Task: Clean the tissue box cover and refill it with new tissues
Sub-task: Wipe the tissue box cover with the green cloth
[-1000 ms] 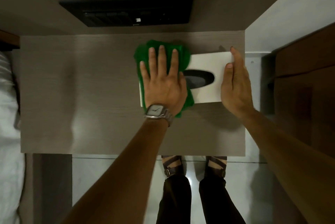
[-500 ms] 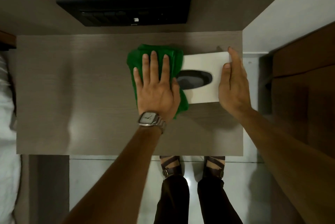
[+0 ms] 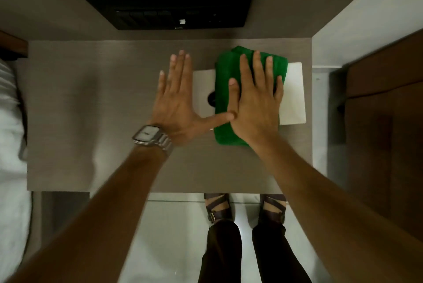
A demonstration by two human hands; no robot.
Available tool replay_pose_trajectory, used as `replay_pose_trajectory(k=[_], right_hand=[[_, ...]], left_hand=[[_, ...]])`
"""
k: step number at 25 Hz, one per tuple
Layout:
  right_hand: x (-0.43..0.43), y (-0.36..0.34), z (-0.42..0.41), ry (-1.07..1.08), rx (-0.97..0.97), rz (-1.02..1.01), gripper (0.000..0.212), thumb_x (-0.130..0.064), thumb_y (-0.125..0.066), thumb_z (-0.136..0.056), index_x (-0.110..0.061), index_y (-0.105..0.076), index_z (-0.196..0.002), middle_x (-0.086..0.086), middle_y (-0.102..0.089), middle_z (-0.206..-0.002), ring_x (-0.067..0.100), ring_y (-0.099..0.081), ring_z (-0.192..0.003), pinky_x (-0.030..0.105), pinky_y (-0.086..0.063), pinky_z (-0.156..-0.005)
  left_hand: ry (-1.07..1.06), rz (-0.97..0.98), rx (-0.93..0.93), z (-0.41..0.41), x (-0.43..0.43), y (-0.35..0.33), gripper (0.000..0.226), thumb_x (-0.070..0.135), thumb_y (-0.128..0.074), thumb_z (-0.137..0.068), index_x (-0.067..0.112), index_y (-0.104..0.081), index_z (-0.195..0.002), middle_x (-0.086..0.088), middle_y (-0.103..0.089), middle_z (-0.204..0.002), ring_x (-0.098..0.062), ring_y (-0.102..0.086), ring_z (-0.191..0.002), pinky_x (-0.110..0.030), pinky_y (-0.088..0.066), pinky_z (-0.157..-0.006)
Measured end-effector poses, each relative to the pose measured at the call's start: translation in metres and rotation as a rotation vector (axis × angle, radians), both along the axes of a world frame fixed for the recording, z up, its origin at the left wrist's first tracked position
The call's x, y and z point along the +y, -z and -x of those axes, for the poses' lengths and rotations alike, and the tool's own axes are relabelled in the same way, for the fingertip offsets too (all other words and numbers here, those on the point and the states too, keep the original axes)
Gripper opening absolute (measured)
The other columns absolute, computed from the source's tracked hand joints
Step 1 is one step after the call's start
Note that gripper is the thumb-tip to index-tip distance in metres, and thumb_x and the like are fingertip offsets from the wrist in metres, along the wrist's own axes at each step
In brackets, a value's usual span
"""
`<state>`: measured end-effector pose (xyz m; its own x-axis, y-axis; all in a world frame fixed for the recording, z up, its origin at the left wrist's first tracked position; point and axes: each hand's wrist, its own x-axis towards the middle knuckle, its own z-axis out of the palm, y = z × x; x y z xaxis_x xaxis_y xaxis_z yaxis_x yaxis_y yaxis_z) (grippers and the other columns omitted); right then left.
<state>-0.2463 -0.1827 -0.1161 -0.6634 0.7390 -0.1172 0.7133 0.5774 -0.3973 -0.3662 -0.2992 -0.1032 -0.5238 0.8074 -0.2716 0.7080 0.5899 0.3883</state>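
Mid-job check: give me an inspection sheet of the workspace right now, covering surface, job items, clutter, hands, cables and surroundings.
Surface: grey-brown wood-grain tabletop, bare apart from the job's things.
Job's things: white rectangular tissue box cover lying flat, its dark oval slot mostly hidden; folded green cloth draped across it. No new tissues seen.
Clutter: nothing seen.
Hands: right hand flat on the cloth; left hand, with silver wristwatch, open beside the cover's left end.
Cables: nothing seen.
Surroundings: black wall panel above; white bedding left; dark wooden furniture right.

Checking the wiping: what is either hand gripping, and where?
Nothing gripped. Right hand lies flat on the cloth; left hand is open beside the cover.
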Motion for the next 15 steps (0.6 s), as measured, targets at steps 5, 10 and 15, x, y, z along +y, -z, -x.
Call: replay_pose_trajectory(k=[5, 10, 15], right_hand=[[-0.011, 0.008, 0.016, 0.037, -0.197, -0.065, 0.074, -0.055, -0.024, -0.1, -0.011, -0.017, -0.159, 0.015, -0.011, -0.168, 0.039, -0.003, -0.154, 0.064, -0.003, -0.121], [0.007, 0.012, -0.014, -0.111, -0.278, -0.134, 0.069, -0.048, -0.032, -0.099, -0.023, -0.01, -0.16, 0.008, -0.01, -0.169, 0.041, -0.005, -0.154, 0.071, -0.01, -0.116], [0.047, 0.01, -0.044, 0.141, -0.218, -0.079, 0.063, -0.043, -0.028, -0.104, -0.019, -0.011, -0.16, 0.008, -0.009, -0.169, 0.04, -0.003, -0.154, 0.065, -0.016, -0.12]], left_hand=[[0.205, 0.192, 0.063, 0.009, -0.009, 0.019, 0.158, 0.097, -0.053, -0.041, 0.005, 0.012, -0.152, -0.013, 0.013, -0.164, -0.026, 0.014, -0.15, -0.042, 0.008, -0.119], [0.148, 0.073, 0.084, 0.009, -0.011, 0.031, 0.151, 0.087, -0.063, -0.044, 0.006, 0.003, -0.153, -0.017, -0.004, -0.163, -0.028, 0.004, -0.151, -0.044, 0.004, -0.118], [0.143, 0.031, 0.03, 0.009, -0.01, 0.031, 0.15, 0.072, -0.079, -0.044, 0.01, 0.006, -0.152, -0.016, -0.005, -0.162, -0.023, 0.011, -0.149, -0.046, 0.004, -0.117]])
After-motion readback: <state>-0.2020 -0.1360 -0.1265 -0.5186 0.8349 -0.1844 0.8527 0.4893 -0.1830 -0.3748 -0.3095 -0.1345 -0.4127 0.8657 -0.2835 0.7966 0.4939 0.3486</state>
